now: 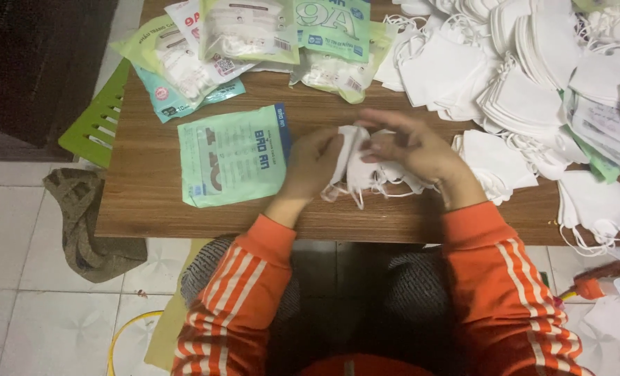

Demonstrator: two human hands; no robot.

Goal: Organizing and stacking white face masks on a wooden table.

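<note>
The right hand (pixel 411 150) is motion-blurred; the mask pile (pixel 526 76) and filled packets (pixel 254 31) run past the top edge

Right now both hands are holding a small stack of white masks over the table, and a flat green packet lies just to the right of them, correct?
Not quite. The head view shows the left hand and right hand holding the white masks over the table, but the flat green packet lies to their left, not their right.

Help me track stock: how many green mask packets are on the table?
5, maybe more hidden: one flat packet beside the left hand, two overlapping at the far left, and two at the top edge, partly cropped.
</note>
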